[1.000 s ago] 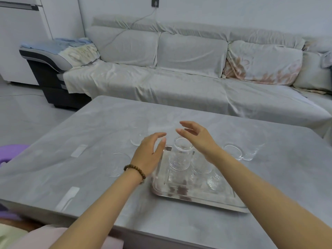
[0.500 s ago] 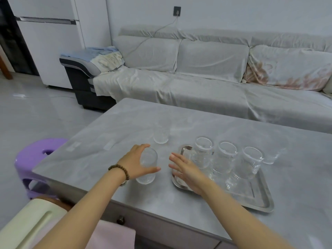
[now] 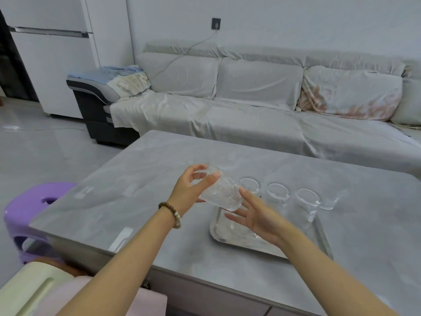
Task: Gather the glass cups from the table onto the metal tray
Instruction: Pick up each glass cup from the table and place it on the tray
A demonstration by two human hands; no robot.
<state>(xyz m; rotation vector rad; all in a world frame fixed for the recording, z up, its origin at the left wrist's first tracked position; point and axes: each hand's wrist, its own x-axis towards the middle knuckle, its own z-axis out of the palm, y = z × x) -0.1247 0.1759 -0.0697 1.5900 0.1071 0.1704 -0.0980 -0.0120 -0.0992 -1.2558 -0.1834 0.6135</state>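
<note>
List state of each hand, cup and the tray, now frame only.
left hand: gripping a tilted glass cup, lifted above table
right hand: open, under cup's base
three cups: upright on tray
metal tray: flat on table
small glass: upright, off tray

Both my forearms are bare from elbow to fingertip, with no sleeves reaching them. My left hand (image 3: 190,190) has a bracelet (image 3: 171,213) at the wrist — round dark brown beads, with a few pale ones on the near side. My right hand (image 3: 259,218) wears nothing — no ring, no band. Pale pink cloth (image 3: 145,302) covers my lap.
</note>
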